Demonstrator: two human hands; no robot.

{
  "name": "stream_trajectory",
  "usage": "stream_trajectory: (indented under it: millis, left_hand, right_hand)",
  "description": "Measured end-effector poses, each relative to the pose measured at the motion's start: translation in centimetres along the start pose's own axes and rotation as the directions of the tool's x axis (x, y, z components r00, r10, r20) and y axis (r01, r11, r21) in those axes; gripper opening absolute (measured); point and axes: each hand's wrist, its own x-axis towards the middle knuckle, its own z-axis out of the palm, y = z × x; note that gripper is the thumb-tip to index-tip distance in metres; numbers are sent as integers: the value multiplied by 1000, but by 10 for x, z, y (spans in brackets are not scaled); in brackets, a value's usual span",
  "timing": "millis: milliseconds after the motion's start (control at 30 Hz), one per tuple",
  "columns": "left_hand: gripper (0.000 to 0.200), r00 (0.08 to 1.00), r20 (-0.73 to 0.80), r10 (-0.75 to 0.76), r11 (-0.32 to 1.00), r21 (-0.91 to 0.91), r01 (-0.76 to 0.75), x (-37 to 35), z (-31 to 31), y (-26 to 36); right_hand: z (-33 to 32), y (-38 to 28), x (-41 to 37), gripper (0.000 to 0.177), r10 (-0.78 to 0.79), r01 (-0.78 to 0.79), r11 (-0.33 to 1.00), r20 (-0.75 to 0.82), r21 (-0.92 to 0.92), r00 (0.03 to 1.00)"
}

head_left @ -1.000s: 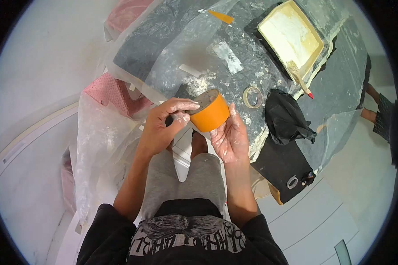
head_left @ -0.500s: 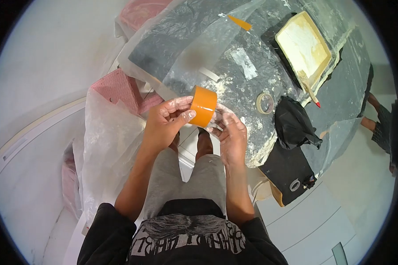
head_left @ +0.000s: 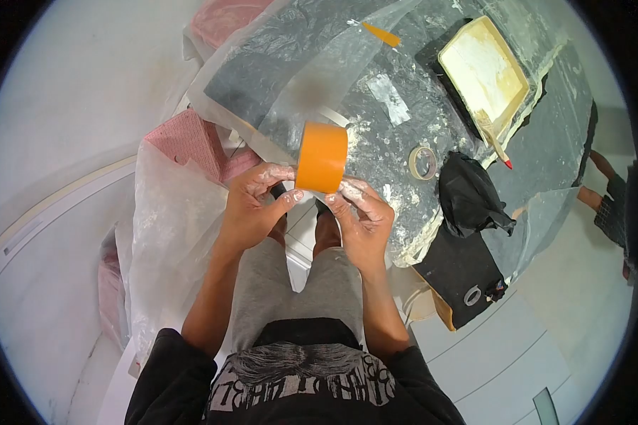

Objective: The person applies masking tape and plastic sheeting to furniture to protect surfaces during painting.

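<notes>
A wide roll of orange tape is held up in front of my body, its glossy outer face toward me. My left hand grips it at the lower left edge between fingers and thumb. At the lower right edge, the white-smeared fingers and thumb of my right hand close on the same roll. Its far side and hollow core are hidden from view. Beyond it, a plastic-covered surface spotted with white paste carries a smaller tape roll.
At the upper right lies a paint tray of whitish paste with a brush on its edge. A black plastic bag sits nearer. Pink wrapped furniture stands left. A person's legs show far right.
The orange tape roll has risen slightly and tilted in my hands, so more of its outer face shows. My right thumb has come to its lower edge.
</notes>
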Motion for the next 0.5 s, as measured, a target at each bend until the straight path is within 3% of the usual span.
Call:
stream_trajectory:
  millis: [33,233,500]
  left_hand:
    - [21,1000,1,0,1000,0,0,0,3,2]
    - [18,999,44,29,991,131,-35,-1,17,12]
    - [23,999,25,20,991,133,-23,-5,33,15]
  right_hand:
    - [-2,-2,0,17,-48,50,996,19,-78,999]
    - [-13,7,-7,18,-117,120,988,33,-101,993]
    - [-27,4,-12,18,-84,83,993,-2,-82,996]
